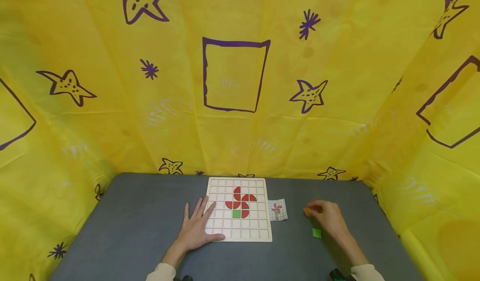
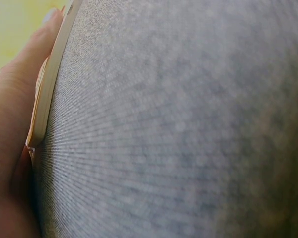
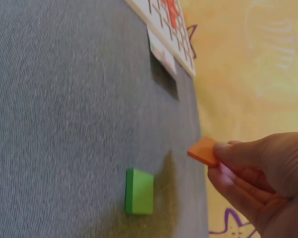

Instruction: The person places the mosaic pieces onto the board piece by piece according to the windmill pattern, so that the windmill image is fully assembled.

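My left hand (image 1: 196,230) rests with spread fingers over the left edge of a pale wooden grid board (image 1: 258,233). Its thumb lies along the near edge, and the left wrist view shows the thumb (image 2: 27,62) against the board's side (image 2: 52,79). On the board, red curved pieces (image 1: 245,198) form a pinwheel, with a green square (image 1: 236,214) set below its centre. Off to the right, my right hand (image 1: 330,218) pinches an orange tile (image 3: 203,150) between thumb and fingers, above the table. A loose green square tile (image 3: 140,192) lies near that hand.
A small paper card (image 1: 282,215) printed with a pinwheel pattern lies against the board's right side. The grey cloth-covered table (image 1: 150,206) is enclosed by a yellow curtain (image 1: 232,143) with purple drawings at the back and sides.
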A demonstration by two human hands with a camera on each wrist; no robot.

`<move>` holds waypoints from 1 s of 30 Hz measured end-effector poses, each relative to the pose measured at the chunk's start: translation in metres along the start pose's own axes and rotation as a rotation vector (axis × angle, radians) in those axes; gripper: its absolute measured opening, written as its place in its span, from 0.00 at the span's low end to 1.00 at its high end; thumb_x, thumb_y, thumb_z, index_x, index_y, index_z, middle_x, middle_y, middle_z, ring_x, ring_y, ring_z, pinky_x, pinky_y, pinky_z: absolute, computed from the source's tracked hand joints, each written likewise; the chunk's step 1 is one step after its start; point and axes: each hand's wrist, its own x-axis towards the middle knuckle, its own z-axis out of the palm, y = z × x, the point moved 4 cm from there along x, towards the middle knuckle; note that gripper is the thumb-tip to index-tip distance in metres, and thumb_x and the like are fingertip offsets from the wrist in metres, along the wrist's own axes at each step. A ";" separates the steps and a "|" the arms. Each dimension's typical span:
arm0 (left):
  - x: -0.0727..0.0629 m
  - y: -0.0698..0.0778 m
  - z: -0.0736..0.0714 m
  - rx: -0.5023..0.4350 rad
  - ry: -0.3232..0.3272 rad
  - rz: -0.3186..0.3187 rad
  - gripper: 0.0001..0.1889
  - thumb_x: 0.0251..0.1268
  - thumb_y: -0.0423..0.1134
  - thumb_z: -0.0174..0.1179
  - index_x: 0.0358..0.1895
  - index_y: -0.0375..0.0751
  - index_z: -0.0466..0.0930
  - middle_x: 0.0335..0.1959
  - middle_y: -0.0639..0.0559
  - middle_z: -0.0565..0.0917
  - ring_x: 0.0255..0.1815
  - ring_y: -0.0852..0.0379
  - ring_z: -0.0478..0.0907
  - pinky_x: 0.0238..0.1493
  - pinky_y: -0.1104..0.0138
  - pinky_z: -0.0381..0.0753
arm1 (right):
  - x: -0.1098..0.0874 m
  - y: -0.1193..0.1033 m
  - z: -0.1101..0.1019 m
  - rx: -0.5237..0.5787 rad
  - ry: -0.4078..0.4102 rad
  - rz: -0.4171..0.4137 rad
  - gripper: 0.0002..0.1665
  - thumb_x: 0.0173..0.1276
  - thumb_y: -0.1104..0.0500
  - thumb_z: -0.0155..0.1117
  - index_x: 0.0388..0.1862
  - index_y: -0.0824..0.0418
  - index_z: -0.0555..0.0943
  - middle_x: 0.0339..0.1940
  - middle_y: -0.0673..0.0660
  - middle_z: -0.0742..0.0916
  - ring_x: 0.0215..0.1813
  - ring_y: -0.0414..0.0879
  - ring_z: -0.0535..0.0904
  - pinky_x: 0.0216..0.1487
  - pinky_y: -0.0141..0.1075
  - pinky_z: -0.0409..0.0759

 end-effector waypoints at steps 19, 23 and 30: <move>0.000 0.000 -0.001 0.006 -0.025 -0.013 0.60 0.40 0.82 0.57 0.76 0.49 0.59 0.80 0.44 0.48 0.79 0.41 0.43 0.70 0.35 0.28 | 0.000 -0.041 0.038 0.239 0.006 0.025 0.07 0.56 0.64 0.76 0.34 0.61 0.89 0.30 0.52 0.89 0.30 0.40 0.84 0.34 0.31 0.81; 0.000 0.001 -0.002 -0.002 -0.021 -0.008 0.60 0.40 0.82 0.57 0.76 0.48 0.59 0.80 0.44 0.48 0.79 0.40 0.43 0.69 0.35 0.28 | 0.001 -0.052 0.049 0.301 -0.019 0.021 0.06 0.55 0.65 0.76 0.32 0.62 0.88 0.29 0.53 0.89 0.29 0.40 0.84 0.32 0.30 0.81; 0.000 0.000 0.000 -0.003 -0.020 -0.011 0.60 0.40 0.82 0.57 0.76 0.49 0.59 0.80 0.44 0.48 0.79 0.41 0.43 0.70 0.36 0.28 | -0.003 -0.067 0.072 0.405 -0.072 0.071 0.06 0.55 0.63 0.76 0.32 0.63 0.88 0.31 0.55 0.89 0.30 0.43 0.85 0.32 0.29 0.81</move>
